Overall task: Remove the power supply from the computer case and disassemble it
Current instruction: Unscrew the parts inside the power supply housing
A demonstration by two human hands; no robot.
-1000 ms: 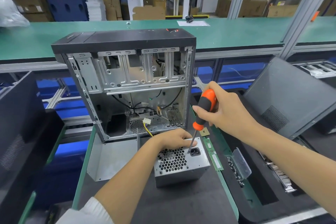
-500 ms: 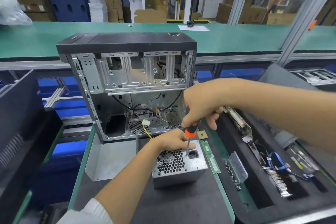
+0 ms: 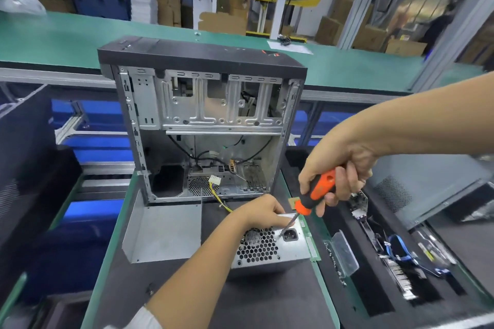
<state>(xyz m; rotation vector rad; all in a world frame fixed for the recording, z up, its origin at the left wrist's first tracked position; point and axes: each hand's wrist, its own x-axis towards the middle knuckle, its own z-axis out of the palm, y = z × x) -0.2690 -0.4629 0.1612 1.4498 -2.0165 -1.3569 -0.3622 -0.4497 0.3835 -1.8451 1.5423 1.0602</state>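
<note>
Evidently out of the computer case [image 3: 205,125], which stands open at centre frame with loose cables inside. Lower centre: power supply [image 3: 270,248] resting on the dark mat in front of the case. Left hand [image 3: 263,212] laid over its top rear edge, fingers curled down, pinning it. Right hand [image 3: 339,168] closed around the orange handle of a screwdriver [image 3: 311,199], tip touching the face just left of the mains socket. Judged a rigid steel box, fairly heavy, sharp-edged; honeycomb grille thin, so best gripped by the solid side walls. No brand, label or writing legible anywhere.
</note>
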